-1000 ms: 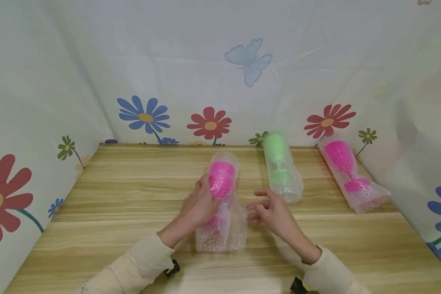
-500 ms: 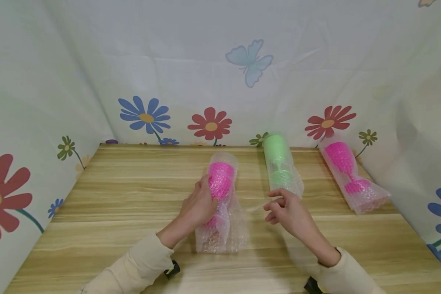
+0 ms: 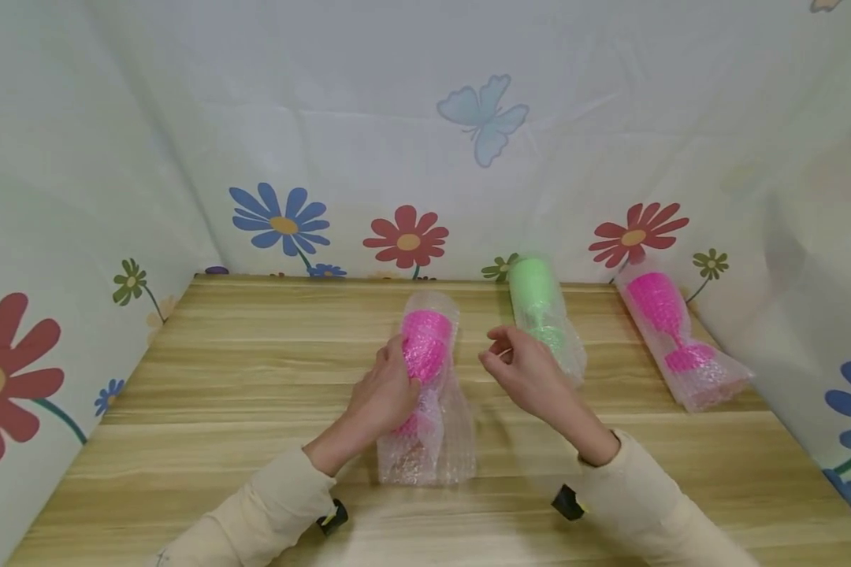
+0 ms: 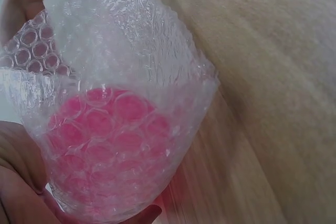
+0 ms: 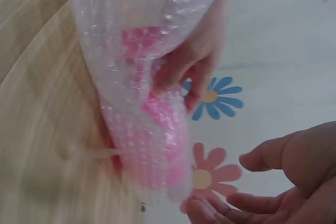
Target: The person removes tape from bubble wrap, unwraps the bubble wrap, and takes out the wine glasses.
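A pink goblet [image 3: 427, 339], wrapped in clear bubble wrap [image 3: 457, 449], lies on the wooden table in front of me. My left hand [image 3: 384, 390] grips it from the left side, thumb and fingers around the wrapped cup. In the left wrist view the goblet's pink base [image 4: 107, 140] shows through the bubbles near the wrap's loose end. My right hand [image 3: 532, 374] hovers to the right of the goblet, holding nothing; the right wrist view shows its thumb and fingers apart. There, a thin pale strip [image 5: 94, 153] sticks out from the wrap's side.
A bubble-wrapped green goblet [image 3: 534, 287] lies at the back, partly behind my right hand. Farther right lies another wrapped pink goblet [image 3: 659, 303]. White flower-printed cloth [image 3: 326, 142] walls the wooden table [image 3: 241, 354] at the back and sides.
My right hand first drew right, with a thin clear strip stretched between it and the wrap, then moved back left and farther up the table. My left hand keeps its grip.
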Action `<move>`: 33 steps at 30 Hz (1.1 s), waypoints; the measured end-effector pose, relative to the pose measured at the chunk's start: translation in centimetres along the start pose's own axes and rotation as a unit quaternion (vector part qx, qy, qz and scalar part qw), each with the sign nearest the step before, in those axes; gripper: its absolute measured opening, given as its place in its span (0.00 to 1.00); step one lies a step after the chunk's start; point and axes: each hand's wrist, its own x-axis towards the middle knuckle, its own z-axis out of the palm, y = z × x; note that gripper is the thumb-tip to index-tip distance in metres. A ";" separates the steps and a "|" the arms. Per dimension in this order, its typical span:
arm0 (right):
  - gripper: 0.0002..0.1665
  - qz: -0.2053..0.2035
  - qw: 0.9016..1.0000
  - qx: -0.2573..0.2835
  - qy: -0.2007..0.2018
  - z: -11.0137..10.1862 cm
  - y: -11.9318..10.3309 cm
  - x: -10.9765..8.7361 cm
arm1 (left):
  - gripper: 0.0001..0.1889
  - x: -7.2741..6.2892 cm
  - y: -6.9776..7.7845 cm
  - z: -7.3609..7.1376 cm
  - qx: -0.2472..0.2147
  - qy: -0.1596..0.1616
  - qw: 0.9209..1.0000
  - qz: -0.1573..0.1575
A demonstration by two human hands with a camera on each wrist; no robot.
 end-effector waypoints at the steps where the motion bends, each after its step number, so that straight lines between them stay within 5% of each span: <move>1: 0.21 0.005 1.000 0.001 -0.020 0.5 0.1 0.5 | 0.38 0.0 0.0 0.0 -0.001 0.000 1.000 0.001; 13: 0.33 0.113 0.981 0.098 -0.126 4.5 0.9 3.7 | 0.40 0.0 0.0 -0.4 -0.002 -0.004 1.000 0.000; 24: 0.20 0.007 0.996 0.042 -0.077 6.0 1.7 4.2 | 0.45 -0.2 -0.2 -0.8 -0.003 -0.026 1.000 0.002; 33: 0.17 -0.001 0.997 0.025 -0.072 6.3 1.8 4.2 | 0.44 0.8 0.0 -1.5 -0.051 -0.012 0.998 -0.018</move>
